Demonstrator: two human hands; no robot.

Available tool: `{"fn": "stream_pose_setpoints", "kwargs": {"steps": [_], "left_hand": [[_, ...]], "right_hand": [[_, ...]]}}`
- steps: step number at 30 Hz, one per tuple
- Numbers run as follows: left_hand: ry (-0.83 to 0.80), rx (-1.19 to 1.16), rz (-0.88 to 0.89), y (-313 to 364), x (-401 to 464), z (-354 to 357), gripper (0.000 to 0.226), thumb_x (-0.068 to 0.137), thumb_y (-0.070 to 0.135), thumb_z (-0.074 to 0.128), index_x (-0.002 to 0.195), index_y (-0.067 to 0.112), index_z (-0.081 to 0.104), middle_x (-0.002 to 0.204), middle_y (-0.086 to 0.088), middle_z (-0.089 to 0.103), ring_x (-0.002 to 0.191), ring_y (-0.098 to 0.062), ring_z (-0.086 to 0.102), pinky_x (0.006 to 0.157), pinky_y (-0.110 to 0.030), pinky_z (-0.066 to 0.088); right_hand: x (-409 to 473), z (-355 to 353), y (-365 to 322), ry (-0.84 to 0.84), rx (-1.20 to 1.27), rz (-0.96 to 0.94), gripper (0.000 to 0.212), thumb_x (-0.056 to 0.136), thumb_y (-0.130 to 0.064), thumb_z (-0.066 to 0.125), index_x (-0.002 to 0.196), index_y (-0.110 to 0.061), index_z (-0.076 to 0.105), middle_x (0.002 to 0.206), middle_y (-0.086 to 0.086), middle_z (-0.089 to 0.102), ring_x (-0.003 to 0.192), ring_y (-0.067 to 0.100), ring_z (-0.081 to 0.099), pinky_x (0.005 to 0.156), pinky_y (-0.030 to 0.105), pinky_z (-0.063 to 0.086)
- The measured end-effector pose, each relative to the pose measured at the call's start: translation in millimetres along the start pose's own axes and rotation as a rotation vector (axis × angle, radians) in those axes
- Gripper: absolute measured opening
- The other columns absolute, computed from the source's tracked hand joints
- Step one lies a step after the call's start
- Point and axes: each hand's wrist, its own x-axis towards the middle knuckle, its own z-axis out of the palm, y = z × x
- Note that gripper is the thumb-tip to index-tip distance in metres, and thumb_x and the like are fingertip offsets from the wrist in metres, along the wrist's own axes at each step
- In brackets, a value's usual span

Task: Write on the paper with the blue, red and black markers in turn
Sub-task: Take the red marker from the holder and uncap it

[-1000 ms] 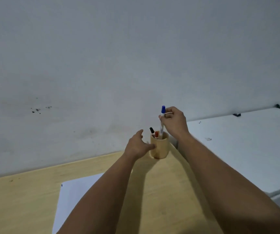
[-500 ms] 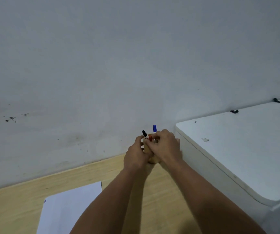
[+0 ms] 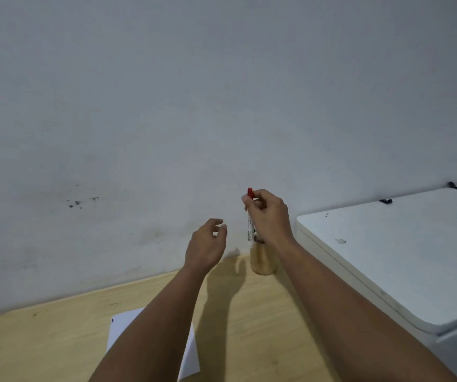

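Observation:
My right hand (image 3: pixel 269 216) is shut on the red marker (image 3: pixel 249 213), a white barrel with a red cap, held upright above the wooden pen holder (image 3: pixel 261 260) at the back of the table. My left hand (image 3: pixel 206 245) hovers open just left of the holder, touching nothing. The blue and black markers are hidden behind my right hand. The white paper (image 3: pixel 123 323) lies on the table near me, mostly covered by my left forearm.
The light wooden table (image 3: pixel 42 340) ends at a grey wall (image 3: pixel 221 106) right behind the holder. A white cabinet (image 3: pixel 401 257) stands against the table's right side, higher than the tabletop.
The blue marker went back into the holder. My right hand now lifts the red marker out, and my left hand has let go of the holder and moved left.

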Motion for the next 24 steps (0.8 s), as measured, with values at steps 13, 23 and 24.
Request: {"fn": "stream_pose_setpoints", "kwargs": {"steps": [13,23,24], "left_hand": [[0.110,0.104,-0.016,-42.6,-63.4,-168.8,0.066,0.102,0.063,0.041,0.063,0.017,0.069,0.059,0.002,0.063,0.063,-0.021,0.059,0.065,-0.036,0.045],[0.302,0.403,-0.240,-130.2,-88.3,-262.4,0.067,0.104,0.059,0.035,0.074,0.010,0.069,0.088,0.001,0.074,0.084,-0.033,0.067,0.070,-0.036,0.046],[0.277,0.492,-0.230,-142.8,-92.8,-261.5,0.067,0.104,0.061,0.033,0.075,0.012,0.068,0.087,0.000,0.074,0.082,-0.033,0.067,0.069,-0.036,0.046]], "right_hand": [[-111.3,99.2,-74.2,-0.767,0.171,0.164,0.013,0.100,-0.018,0.075,0.111,-0.016,0.082,0.092,0.002,0.078,0.063,0.010,0.063,0.050,0.019,0.044],[-147.9,157.1,-52.0,-0.627,-0.029,-0.100,0.022,0.099,-0.015,0.073,0.119,-0.024,0.074,0.085,0.000,0.078,0.065,0.009,0.061,0.066,0.027,0.049],[-147.5,159.1,-47.0,-0.606,0.037,-0.026,0.019,0.102,-0.014,0.069,0.118,-0.025,0.066,0.088,0.004,0.079,0.064,0.014,0.062,0.062,0.027,0.050]]}}
